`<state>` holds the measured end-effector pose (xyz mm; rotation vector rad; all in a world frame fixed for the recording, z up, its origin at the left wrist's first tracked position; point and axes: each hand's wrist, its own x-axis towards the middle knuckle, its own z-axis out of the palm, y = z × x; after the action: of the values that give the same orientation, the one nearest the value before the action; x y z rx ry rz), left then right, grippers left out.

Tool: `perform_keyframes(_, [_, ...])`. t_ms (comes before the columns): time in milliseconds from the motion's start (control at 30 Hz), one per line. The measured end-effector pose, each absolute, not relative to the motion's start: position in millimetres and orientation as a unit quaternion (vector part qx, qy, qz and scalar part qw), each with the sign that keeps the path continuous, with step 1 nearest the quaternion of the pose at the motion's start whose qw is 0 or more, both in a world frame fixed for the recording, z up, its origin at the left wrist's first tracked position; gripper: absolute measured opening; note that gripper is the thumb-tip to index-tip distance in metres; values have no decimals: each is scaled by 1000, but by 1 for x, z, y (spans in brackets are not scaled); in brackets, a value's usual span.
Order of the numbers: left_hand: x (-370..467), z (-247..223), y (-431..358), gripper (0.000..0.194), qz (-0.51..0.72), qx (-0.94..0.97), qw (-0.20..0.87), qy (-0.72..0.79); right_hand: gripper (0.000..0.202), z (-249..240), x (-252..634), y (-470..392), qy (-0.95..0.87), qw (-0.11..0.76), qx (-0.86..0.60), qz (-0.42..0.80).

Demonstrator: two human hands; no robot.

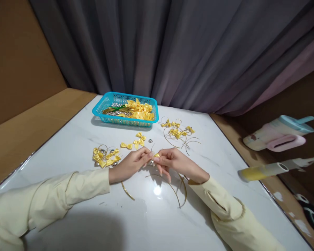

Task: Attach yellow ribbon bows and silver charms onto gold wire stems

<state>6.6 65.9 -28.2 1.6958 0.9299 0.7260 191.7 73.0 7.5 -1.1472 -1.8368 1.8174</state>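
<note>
Above the middle of the white table, my left hand (136, 162) and my right hand (176, 161) meet fingertip to fingertip. A yellow ribbon bow (157, 155) is pinched between the right thumb and forefinger, partly covered by them; the other right fingers hang loosely below. My left thumb and forefinger are closed on a thin wire (153, 147) whose end sticks up. Just under the fingertips shows a shiny silver bead (151, 162). Whether bead, bow and wire are joined is hidden by the fingers.
A blue basket (125, 121) holds yellow bows, silver beads and a tied gold bundle. Bows with wire loops lie left (104, 158) and back right (178, 132). Loose gold wires (127, 191) lie near my hands. A tumbler (274, 134) and a bottle (263, 172) stand right.
</note>
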Motion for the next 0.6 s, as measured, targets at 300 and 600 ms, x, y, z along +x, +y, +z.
perform_keyframes(300, [5,-27,69,32,296,661,583,370,31,7,197,76,-705,149,-415,555])
perform_keyframes(600, [5,-23,63,34,268,639,640,331,19,4,195,73,-757,145,-410,488])
